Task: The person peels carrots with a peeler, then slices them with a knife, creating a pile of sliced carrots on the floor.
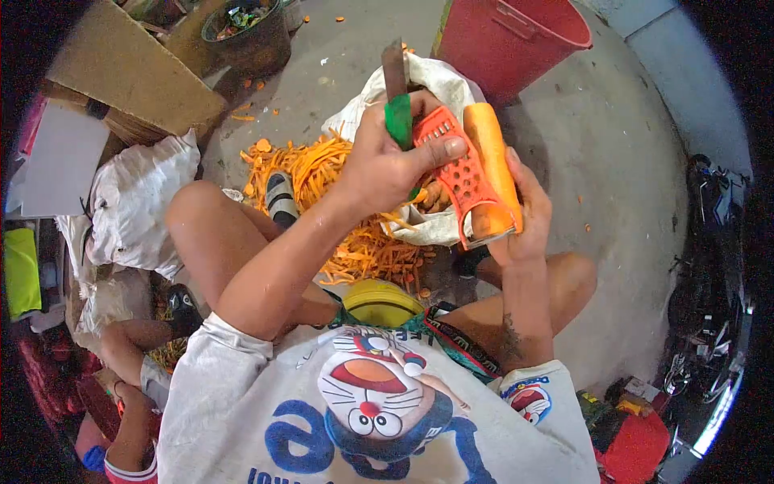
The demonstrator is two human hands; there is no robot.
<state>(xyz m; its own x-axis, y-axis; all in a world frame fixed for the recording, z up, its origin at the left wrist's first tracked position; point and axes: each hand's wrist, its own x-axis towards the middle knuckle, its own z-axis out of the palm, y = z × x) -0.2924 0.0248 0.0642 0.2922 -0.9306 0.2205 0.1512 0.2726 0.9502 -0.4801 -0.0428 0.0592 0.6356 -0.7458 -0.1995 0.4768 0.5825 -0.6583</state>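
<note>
My left hand [391, 157] is closed around an orange plastic peeler [461, 173] with grater holes, its thumb pressed on the face. The same hand also grips a knife [394, 73] with green wrapping on its handle, blade pointing up and away. My right hand [524, 206] holds a peeled carrot [488, 153] upright, fingers along its right side. The peeler lies against the carrot's left side, its blade end near the carrot's lower end. Behind the hands is an open white sack [435, 234] with carrots partly visible inside.
Orange peelings [314, 169] are heaped on the floor between the legs. A yellow round container [380, 302] sits close to my body. A red bucket [508, 48] and a dark bin [250, 40] stand beyond. Cardboard [137, 68] lies left; another person's arm [133, 427] shows lower left.
</note>
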